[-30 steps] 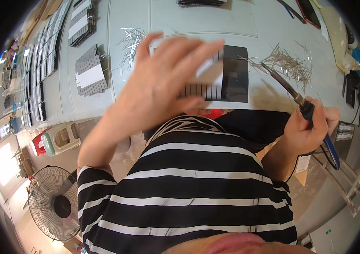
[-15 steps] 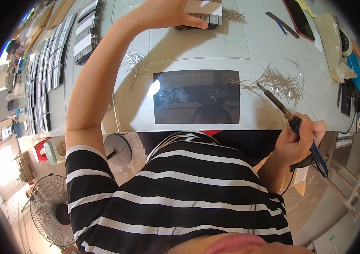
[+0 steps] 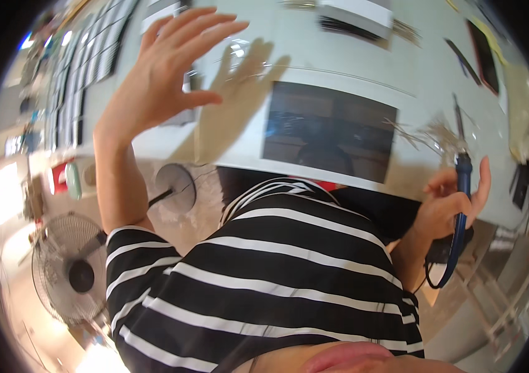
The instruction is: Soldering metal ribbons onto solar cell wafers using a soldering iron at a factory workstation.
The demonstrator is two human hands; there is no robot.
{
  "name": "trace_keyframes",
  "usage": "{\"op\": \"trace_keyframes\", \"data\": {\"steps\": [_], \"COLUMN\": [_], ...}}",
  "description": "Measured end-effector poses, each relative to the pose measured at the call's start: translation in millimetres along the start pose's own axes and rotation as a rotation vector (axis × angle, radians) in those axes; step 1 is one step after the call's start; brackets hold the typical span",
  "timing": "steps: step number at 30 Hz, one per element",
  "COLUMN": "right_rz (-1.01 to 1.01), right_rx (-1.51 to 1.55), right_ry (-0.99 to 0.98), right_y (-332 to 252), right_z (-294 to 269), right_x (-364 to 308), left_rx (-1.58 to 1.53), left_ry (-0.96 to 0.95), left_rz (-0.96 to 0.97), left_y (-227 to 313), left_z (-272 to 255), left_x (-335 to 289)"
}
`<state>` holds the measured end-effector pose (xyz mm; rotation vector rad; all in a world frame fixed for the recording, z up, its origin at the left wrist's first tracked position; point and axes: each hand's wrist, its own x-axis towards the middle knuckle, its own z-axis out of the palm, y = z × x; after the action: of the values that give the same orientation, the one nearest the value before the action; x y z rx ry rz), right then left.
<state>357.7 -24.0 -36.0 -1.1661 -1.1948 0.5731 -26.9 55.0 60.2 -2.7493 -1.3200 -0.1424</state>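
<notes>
My left hand [image 3: 164,74] hovers over the far left of the table with its fingers spread and nothing in them. Its shadow falls to the right, across some thin loose wires [image 3: 233,62]. In my right hand [image 3: 447,208] is a soldering iron [image 3: 463,175] with a blue handle, its tip pointing away from me. Beyond that hand lies a loose heap of thin metal wires [image 3: 435,133]. A glossy dark rectangular panel [image 3: 329,133] sits between the hands, at the near table edge. Past it stands a stack of dark pieces with a white top [image 3: 357,17].
Rows of dark and white strips [image 3: 93,56] fill the table's left side. To the right are a phone [image 3: 483,56], a dark flat bar [image 3: 463,62] and a yellowish plastic bag [image 3: 520,118]. On the floor at the left, a fan [image 3: 68,270] stands by a round base [image 3: 174,189].
My left hand has left the stack at the far middle and come left and nearer, its fingers spreading. The soldering iron has swung more upright in my right hand. The view has turned.
</notes>
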Motion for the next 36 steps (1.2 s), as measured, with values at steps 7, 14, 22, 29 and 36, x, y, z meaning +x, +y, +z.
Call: {"op": "trace_keyframes", "data": {"steps": [7,14,22,29,36], "right_rz": [-0.095,-0.326,-0.363,-0.268,-0.224], "right_rx": [-0.478,-0.715,-0.74,-0.732,-0.719], "right_ry": [0.001,-0.1,-0.178,-0.144,-0.166], "right_y": [3.9,-1.0,-3.8,-2.8,-6.6], "right_z": [36.5,57.8,55.8,49.4,49.3], "right_x": [12.4,21.9,20.7,19.0,15.4], "left_rx": [-0.025,-0.127,-0.111,-0.226,-0.207], "left_ry": [-0.053,0.045,0.104,0.054,0.149], "left_rz": [-0.338,-0.275,-0.212,-0.167,-0.124], "left_y": [0.6,-17.1,-30.1,-32.9,-34.8], "left_z": [10.9,17.1,24.7,20.9,23.3], "left_x": [-96.3,-97.2,-97.5,-90.3,-89.5]}}
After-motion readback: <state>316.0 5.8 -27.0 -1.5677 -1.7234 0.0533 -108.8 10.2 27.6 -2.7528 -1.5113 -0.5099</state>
